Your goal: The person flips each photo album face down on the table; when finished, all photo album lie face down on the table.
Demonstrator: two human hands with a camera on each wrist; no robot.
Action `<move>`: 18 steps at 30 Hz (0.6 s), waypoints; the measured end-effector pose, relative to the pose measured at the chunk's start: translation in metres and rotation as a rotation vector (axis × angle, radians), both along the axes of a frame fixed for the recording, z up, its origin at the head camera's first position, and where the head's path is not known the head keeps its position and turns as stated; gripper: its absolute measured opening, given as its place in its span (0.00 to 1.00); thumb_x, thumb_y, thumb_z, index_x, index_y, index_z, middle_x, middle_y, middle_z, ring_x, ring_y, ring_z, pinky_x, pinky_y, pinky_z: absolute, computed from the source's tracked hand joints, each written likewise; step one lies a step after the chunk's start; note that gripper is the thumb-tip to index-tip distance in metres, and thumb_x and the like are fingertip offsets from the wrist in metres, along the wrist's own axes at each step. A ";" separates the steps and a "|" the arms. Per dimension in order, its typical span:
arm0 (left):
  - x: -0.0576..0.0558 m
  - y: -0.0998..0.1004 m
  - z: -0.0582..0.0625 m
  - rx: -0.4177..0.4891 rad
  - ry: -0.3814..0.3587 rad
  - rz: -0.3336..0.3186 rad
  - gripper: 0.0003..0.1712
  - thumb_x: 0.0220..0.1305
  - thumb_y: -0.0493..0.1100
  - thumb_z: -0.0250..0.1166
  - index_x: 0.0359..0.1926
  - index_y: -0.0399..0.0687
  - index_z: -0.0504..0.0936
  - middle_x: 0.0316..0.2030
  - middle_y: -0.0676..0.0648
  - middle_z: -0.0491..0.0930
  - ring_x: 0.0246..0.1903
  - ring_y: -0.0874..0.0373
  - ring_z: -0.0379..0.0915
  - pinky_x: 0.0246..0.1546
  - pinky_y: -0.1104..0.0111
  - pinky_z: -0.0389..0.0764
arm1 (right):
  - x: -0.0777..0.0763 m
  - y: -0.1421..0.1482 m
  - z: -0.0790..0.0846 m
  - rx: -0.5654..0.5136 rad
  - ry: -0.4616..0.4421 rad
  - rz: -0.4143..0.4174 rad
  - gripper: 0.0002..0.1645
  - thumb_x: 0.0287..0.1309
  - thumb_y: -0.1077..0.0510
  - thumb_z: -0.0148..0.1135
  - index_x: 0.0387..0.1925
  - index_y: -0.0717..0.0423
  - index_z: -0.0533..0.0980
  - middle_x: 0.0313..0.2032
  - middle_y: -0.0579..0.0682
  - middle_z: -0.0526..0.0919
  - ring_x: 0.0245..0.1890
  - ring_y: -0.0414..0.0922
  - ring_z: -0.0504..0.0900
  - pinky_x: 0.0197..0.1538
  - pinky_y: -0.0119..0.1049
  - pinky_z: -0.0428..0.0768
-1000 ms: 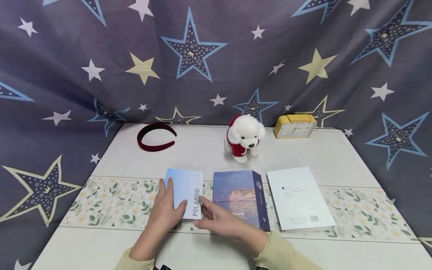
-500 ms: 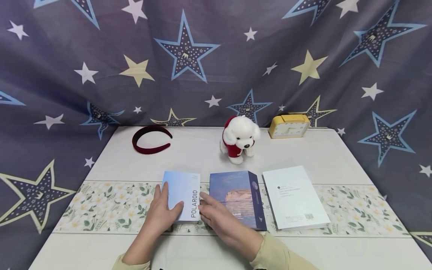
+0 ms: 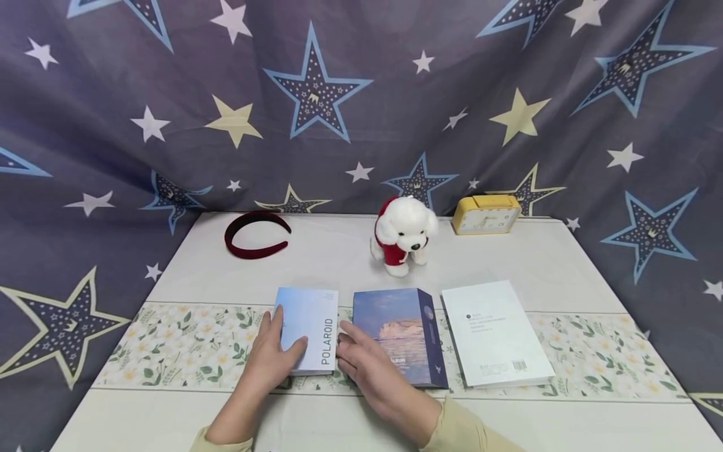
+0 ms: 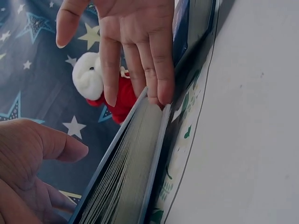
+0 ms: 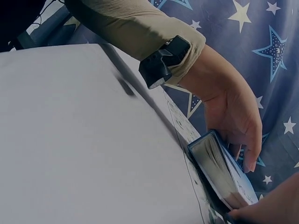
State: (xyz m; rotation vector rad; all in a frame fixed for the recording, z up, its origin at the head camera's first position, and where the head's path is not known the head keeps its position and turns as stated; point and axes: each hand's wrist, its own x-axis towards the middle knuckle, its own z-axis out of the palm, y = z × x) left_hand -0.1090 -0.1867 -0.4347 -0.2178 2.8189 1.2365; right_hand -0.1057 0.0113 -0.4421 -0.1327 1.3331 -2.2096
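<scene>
– Now that Polaroid book [image 3: 307, 314] has R hand [image 3: 373, 370] off its 5 o'clock corner, any grip?
– None: R fingers straight, tips at its 3 o'clock edge; L hand [image 3: 271, 361] loose, fingers along 9.
– So abt settled, IMO. Where's it?
– On floral strip [image 3: 175, 351] of table [image 3: 141, 414]; from it, painting album [image 3: 390, 304] 3 o'clock, hairband [image 3: 254, 253] 11, toy dog [image 3: 407, 226] 1, alarm clock [image 3: 487, 218] 2. Starry curtain [image 3: 186, 69] behind, 12.

On the table [image 3: 333, 251], before the plush dog [image 3: 409, 226], lie a POLAROID book [image 3: 310, 320], picture album [image 3: 390, 311] and white book [image 3: 497, 342]; headband [image 3: 254, 253] left, clock [image 3: 487, 218] right.
</scene>
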 end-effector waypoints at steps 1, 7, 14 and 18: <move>0.000 0.000 0.000 0.002 -0.002 0.000 0.49 0.62 0.44 0.62 0.73 0.27 0.46 0.71 0.21 0.37 0.69 0.23 0.36 0.64 0.36 0.47 | 0.000 0.000 0.000 0.002 0.002 -0.005 0.45 0.64 0.58 0.51 0.75 0.67 0.42 0.74 0.69 0.42 0.74 0.59 0.46 0.72 0.50 0.51; 0.000 -0.002 0.000 0.032 -0.020 0.007 0.49 0.63 0.44 0.62 0.74 0.28 0.45 0.72 0.23 0.36 0.70 0.26 0.34 0.65 0.37 0.45 | 0.002 0.000 0.000 0.013 0.024 -0.020 0.42 0.67 0.59 0.50 0.74 0.67 0.44 0.74 0.68 0.42 0.74 0.59 0.47 0.70 0.51 0.56; 0.001 -0.004 0.003 0.056 -0.048 0.012 0.50 0.63 0.45 0.62 0.74 0.29 0.44 0.72 0.24 0.36 0.71 0.28 0.33 0.66 0.38 0.44 | 0.004 -0.001 0.001 -0.013 0.050 -0.042 0.41 0.67 0.59 0.50 0.74 0.68 0.45 0.73 0.70 0.43 0.71 0.61 0.54 0.68 0.49 0.63; 0.001 -0.003 0.004 0.062 -0.040 0.003 0.51 0.63 0.47 0.62 0.74 0.29 0.43 0.72 0.24 0.37 0.71 0.28 0.34 0.66 0.40 0.45 | 0.003 -0.001 0.000 -0.011 0.055 -0.058 0.41 0.66 0.61 0.50 0.74 0.69 0.46 0.73 0.69 0.45 0.70 0.60 0.57 0.66 0.47 0.66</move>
